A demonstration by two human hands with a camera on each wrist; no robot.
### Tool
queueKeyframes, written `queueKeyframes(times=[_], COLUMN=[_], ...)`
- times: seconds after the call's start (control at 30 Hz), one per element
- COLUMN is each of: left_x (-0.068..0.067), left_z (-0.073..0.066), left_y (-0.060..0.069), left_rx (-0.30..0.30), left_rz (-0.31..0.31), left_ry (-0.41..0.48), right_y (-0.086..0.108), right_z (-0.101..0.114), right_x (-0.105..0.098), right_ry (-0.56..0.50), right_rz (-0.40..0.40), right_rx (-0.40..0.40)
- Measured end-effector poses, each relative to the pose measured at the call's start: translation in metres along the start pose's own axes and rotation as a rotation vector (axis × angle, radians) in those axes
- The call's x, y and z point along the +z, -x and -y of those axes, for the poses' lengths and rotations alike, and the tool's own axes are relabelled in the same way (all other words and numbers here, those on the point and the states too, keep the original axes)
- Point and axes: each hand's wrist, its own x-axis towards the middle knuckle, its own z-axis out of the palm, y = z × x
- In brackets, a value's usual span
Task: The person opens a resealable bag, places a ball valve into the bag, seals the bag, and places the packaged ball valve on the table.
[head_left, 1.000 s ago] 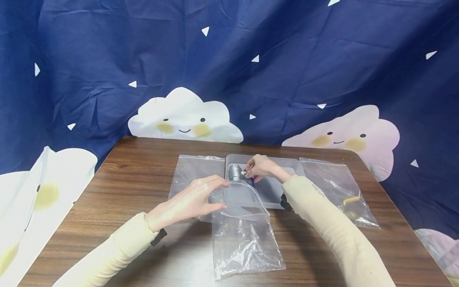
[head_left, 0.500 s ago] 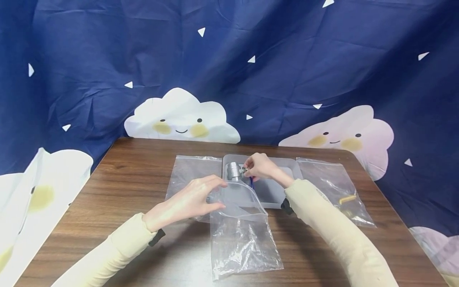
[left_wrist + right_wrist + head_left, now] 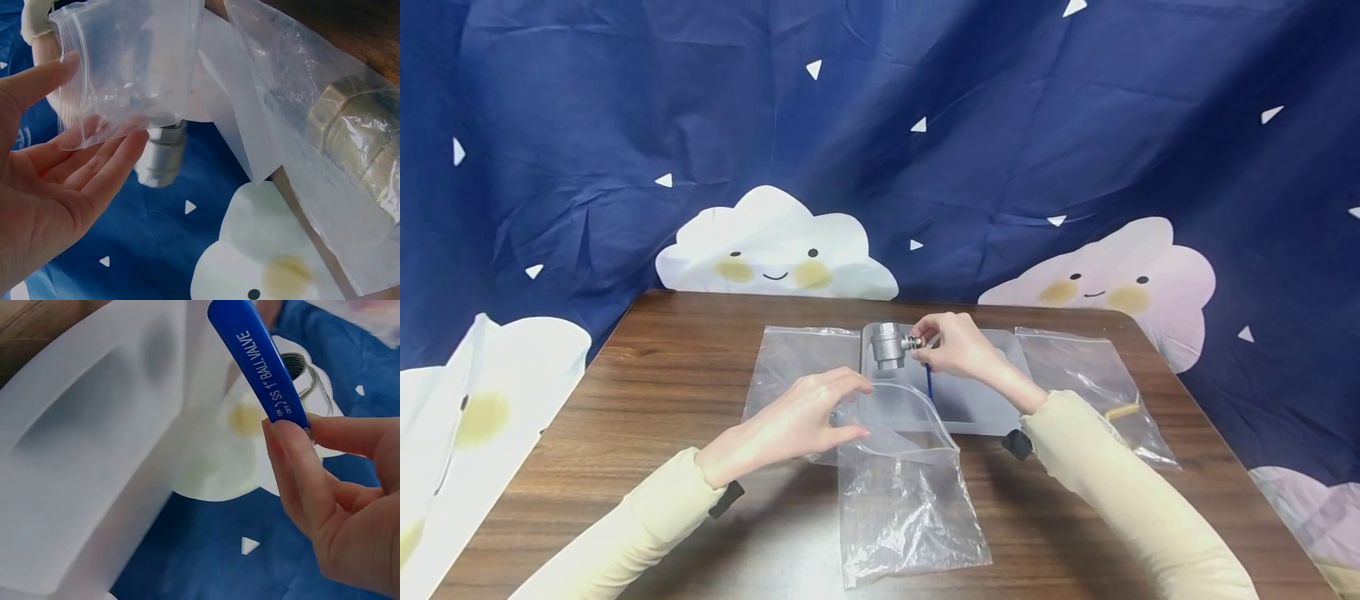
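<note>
My right hand (image 3: 958,343) pinches a metal ball valve (image 3: 889,346) where its stem meets the blue lever handle (image 3: 256,359), lettered "SS 1" BALL VALVE". The valve hangs above the grey-white tray (image 3: 977,408). My left hand (image 3: 797,417) spreads its thumb and fingers at the gaping mouth of a clear zip bag (image 3: 910,517), whose lower part lies flat on the table. Through the left wrist view, the bag film (image 3: 137,62) spans between thumb and fingers, and the valve's end shows behind it. Whether the fingertips are inside the mouth, I cannot tell.
Left of the tray lies another zip bag (image 3: 797,354); the left wrist view shows a brass-coloured fitting (image 3: 356,137) in it. A third bag (image 3: 1067,367) at right holds a yellow-handled item (image 3: 1122,411). The wooden table (image 3: 685,375) ends at a blue cloud-print curtain (image 3: 985,125).
My right hand has raised the ball valve up out of the tray, tilting it more upright. The left hand keeps its place at the bag's mouth.
</note>
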Motion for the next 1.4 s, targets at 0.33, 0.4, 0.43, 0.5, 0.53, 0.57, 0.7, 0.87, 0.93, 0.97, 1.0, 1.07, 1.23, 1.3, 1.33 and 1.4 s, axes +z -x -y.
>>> queueKeyframes(times=[0.33, 0.4, 0.43, 0.5, 0.53, 0.57, 0.7, 0.87, 0.93, 0.97, 1.0, 1.07, 1.23, 1.3, 1.33, 1.4], left_x=[-0.002, -0.003, -0.003, -0.004, -0.004, -0.004, -0.005, -0.006, -0.007, -0.007, -0.008, -0.009, -0.012, -0.014, -0.015, -0.016], left_z=[-0.002, -0.003, -0.003, -0.003, -0.004, -0.004, -0.003, -0.002, -0.001, -0.001, -0.001, 0.000, 0.000, -0.001, -0.001, 0.000], left_y=[-0.001, -0.002, -0.002, -0.002, -0.003, -0.003, -0.005, -0.008, -0.009, -0.010, -0.011, -0.011, -0.012, -0.012, -0.012, -0.012], left_rx=[-0.002, -0.003, -0.004, -0.007, -0.010, -0.013, -0.020, -0.003, -0.001, -0.006, -0.005, -0.006, -0.005, -0.007, -0.010, -0.014], left_rz=[0.010, 0.014, 0.018, 0.025, 0.028, 0.032, 0.040, 0.029, 0.022, 0.022, 0.020, 0.015, 0.001, 0.000, 0.002, 0.008], left_ry=[0.001, -0.002, -0.002, -0.003, -0.002, -0.002, -0.001, -0.006, -0.005, 0.000, 0.000, 0.008, 0.027, 0.040, 0.051, 0.081], right_y=[0.022, 0.026, 0.028, 0.033, 0.035, 0.037, 0.045, 0.056, 0.061, 0.063, 0.065, 0.069, 0.076, 0.078, 0.079, 0.081], right_z=[0.024, 0.030, 0.033, 0.040, 0.043, 0.046, 0.056, 0.062, 0.064, 0.065, 0.066, 0.067, 0.064, 0.062, 0.061, 0.058], right_x=[-0.026, -0.031, -0.034, -0.038, -0.041, -0.042, -0.047, -0.046, -0.043, -0.042, -0.040, -0.038, -0.030, -0.027, -0.026, -0.024], right_ry=[-0.006, -0.002, 0.003, 0.006, 0.005, 0.001, -0.026, -0.055, -0.058, -0.060, -0.065, -0.079, -0.076, -0.059, -0.050, -0.027], right_rz=[-0.172, -0.203, -0.217, -0.244, -0.254, -0.262, -0.285, -0.300, -0.298, -0.293, -0.286, -0.268, -0.241, -0.241, -0.242, -0.247], right_rx=[-0.100, -0.110, -0.118, -0.141, -0.152, -0.162, -0.209, -0.286, -0.310, -0.316, -0.323, -0.324, -0.325, -0.326, -0.331, -0.339])
